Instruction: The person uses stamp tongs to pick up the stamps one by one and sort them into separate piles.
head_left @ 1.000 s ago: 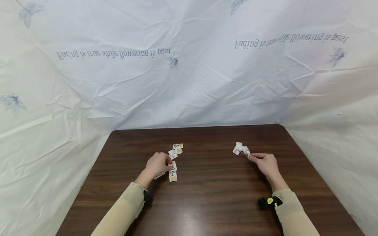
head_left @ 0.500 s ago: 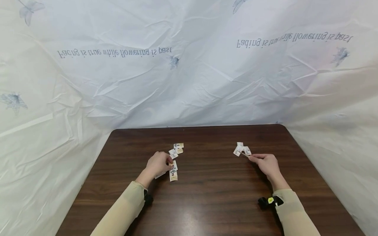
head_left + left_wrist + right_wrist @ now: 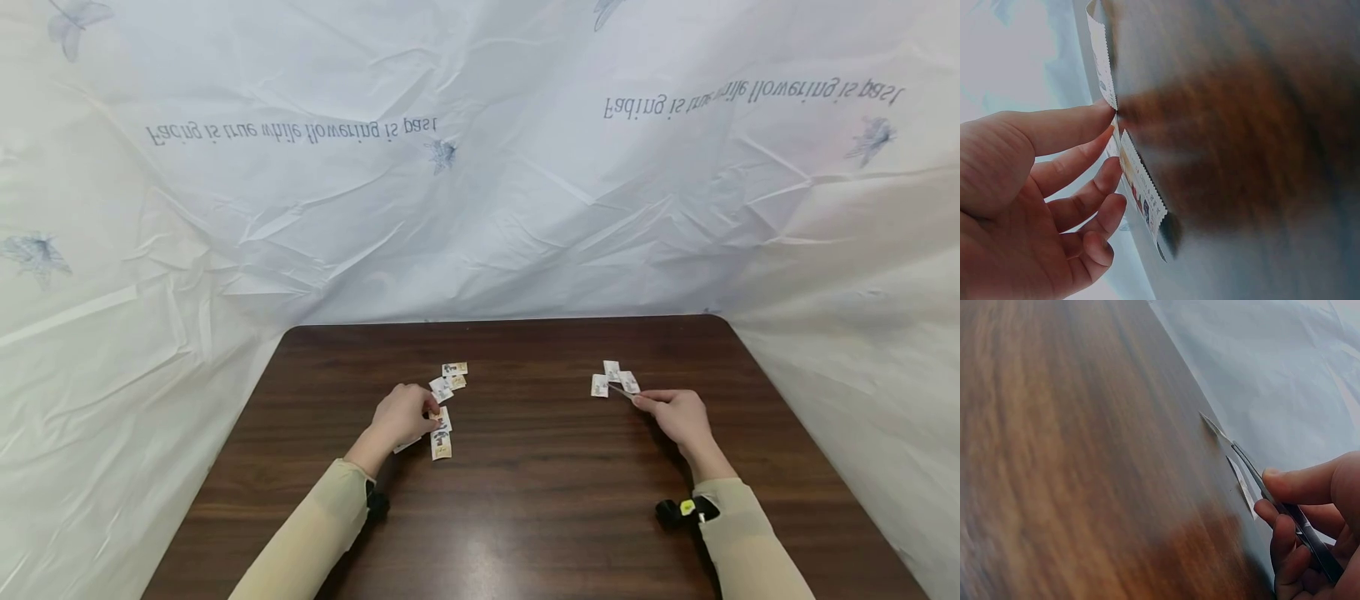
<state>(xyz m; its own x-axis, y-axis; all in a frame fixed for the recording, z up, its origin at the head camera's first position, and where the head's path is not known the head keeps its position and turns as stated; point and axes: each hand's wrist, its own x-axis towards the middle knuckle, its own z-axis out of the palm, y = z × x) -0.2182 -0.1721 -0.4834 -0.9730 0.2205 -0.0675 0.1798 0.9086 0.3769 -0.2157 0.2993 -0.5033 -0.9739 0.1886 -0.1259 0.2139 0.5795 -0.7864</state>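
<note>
Leftmost packet of the right-hand group has turned: slanted earlier, now roughly square to the far edge of the tabletop. Tweezers clamped between thumb and fingers of my right hand; tips at that packet's right side, cannot tell if they grip it. Two more packets just beside it, toward the far right corner. My left hand in the same place as before, left of centre: thumb and forefinger slightly apart, other fingers loosely bent, tips at the printed packets. Those run in a ragged line toward the near edge. White sheet beyond the far edge.
</note>
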